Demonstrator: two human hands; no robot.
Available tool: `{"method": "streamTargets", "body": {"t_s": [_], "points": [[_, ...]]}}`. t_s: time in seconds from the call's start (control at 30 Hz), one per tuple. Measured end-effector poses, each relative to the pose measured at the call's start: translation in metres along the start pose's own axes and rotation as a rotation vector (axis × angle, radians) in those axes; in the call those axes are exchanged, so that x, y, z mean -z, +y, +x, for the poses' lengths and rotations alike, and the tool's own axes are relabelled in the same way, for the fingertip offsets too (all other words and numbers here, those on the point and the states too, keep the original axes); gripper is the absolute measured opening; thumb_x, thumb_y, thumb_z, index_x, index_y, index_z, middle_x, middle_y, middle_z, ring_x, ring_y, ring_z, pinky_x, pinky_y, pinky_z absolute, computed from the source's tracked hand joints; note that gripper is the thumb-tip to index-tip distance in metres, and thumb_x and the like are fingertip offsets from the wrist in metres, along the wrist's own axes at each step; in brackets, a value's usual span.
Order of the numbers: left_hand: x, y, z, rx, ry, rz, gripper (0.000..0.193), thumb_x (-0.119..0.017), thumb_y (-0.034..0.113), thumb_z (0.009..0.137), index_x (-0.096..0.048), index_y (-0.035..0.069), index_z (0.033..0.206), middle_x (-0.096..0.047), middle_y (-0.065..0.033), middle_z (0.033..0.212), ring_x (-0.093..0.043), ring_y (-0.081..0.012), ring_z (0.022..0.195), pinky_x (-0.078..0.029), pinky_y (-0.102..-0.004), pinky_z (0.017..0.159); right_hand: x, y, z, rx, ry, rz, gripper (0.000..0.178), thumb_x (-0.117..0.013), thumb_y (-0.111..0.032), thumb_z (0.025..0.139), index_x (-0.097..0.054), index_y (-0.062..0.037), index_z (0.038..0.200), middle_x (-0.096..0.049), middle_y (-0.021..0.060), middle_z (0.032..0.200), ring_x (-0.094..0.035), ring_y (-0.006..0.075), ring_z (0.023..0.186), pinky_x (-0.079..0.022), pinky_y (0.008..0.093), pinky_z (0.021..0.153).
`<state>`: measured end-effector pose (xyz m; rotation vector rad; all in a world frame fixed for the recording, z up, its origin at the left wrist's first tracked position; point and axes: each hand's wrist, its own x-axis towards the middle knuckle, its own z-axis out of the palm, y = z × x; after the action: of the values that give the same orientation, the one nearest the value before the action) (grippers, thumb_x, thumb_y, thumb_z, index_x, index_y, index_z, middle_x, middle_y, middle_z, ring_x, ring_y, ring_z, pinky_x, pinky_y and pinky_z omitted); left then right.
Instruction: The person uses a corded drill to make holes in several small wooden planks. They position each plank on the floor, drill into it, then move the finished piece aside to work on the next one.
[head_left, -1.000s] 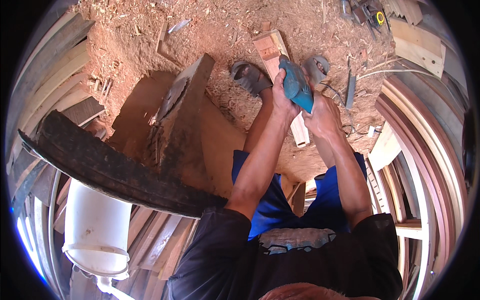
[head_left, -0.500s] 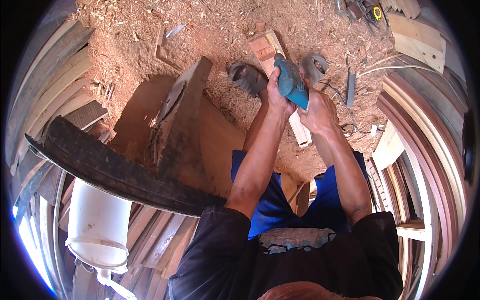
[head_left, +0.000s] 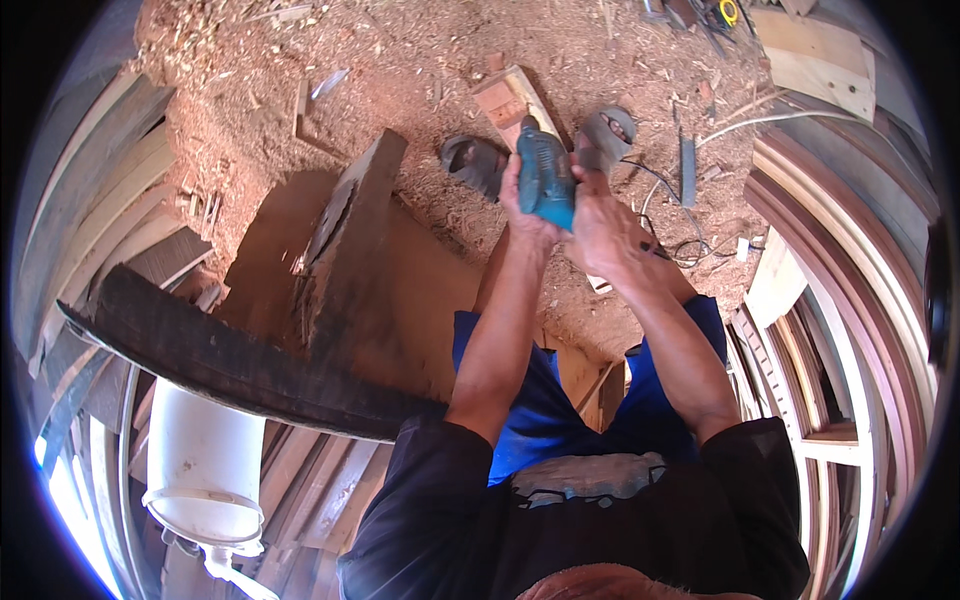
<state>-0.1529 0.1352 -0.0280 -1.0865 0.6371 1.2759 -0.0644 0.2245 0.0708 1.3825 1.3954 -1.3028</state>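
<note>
A teal corded power drill (head_left: 546, 182) is gripped between my two hands, its front end pointing away from me. My left hand (head_left: 527, 215) closes round the drill's left side. Around its right and rear part wraps my right hand (head_left: 605, 228), with the fingers partly hidden. Under the drill lies a pale wooden board (head_left: 530, 88), a reddish block (head_left: 497, 100) on its far end. The drill's front end is over the board; whether its tip touches the wood I cannot tell. My hands and the drill hide the board's middle.
My feet in dark shoes (head_left: 475, 165) flank the board. A black cord (head_left: 665, 185) runs over the shaving-strewn floor at right. A dark wooden piece (head_left: 250, 350) stands at left, near a white bucket (head_left: 205, 460). Curved timber (head_left: 830, 270) is stacked at right.
The whole view has shifted slightly. Both hands and the drill have swung a little to the left, and the drill now points more nearly straight ahead.
</note>
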Motion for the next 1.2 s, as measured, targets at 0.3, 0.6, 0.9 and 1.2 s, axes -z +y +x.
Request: {"method": "streamTargets", "body": {"t_s": [0.3, 0.6, 0.9, 1.2], "points": [[-0.005, 0.002, -0.001, -0.011, 0.031, 0.088, 0.062, -0.055, 0.05, 0.096, -0.057, 0.001, 0.134, -0.062, -0.0342, 0.117, -0.063, -0.0452, 0.097, -0.052, -0.0578, 0.091, -0.011, 0.009, -0.002, 0.045, 0.145, 0.131, 0.079, -0.077, -0.012, 0.075, -0.044, 0.0121, 0.143, -0.068, 0.0294, 0.107, -0.07, 0.0423, 0.101, -0.059, 0.0478, 0.084], [-0.019, -0.006, 0.013, -0.052, 0.131, 0.139, 0.054, -0.056, 0.047, 0.096, -0.062, 0.0, 0.121, -0.068, -0.027, 0.107, -0.066, -0.0435, 0.097, -0.055, -0.0558, 0.087, 0.026, 0.009, -0.012, 0.037, 0.115, 0.143, 0.088, -0.077, -0.01, 0.072, -0.038, 0.0031, 0.15, -0.072, 0.0299, 0.096, -0.071, 0.0459, 0.095, -0.057, 0.0515, 0.087], [-0.04, -0.014, 0.019, -0.017, 0.195, 0.173, 0.051, -0.052, 0.05, 0.097, -0.06, 0.003, 0.116, -0.068, -0.0235, 0.097, -0.066, -0.0406, 0.085, -0.057, -0.0538, 0.078, 0.024, 0.023, 0.003, -0.018, 0.105, 0.187, 0.052, -0.073, -0.013, 0.074, -0.065, 0.001, 0.124, -0.072, 0.0299, 0.096, -0.071, 0.0463, 0.093, -0.057, 0.05, 0.085], [-0.037, -0.018, 0.024, -0.015, 0.181, 0.239, 0.054, -0.057, 0.054, 0.097, -0.053, 0.007, 0.122, -0.064, -0.0163, 0.106, -0.065, -0.0335, 0.089, -0.058, -0.0494, 0.077, 0.029, 0.032, 0.014, -0.026, -0.026, 0.183, 0.061, -0.078, -0.014, 0.074, -0.058, 0.0074, 0.128, -0.071, 0.0322, 0.105, -0.07, 0.0457, 0.101, -0.057, 0.0486, 0.091]]}}
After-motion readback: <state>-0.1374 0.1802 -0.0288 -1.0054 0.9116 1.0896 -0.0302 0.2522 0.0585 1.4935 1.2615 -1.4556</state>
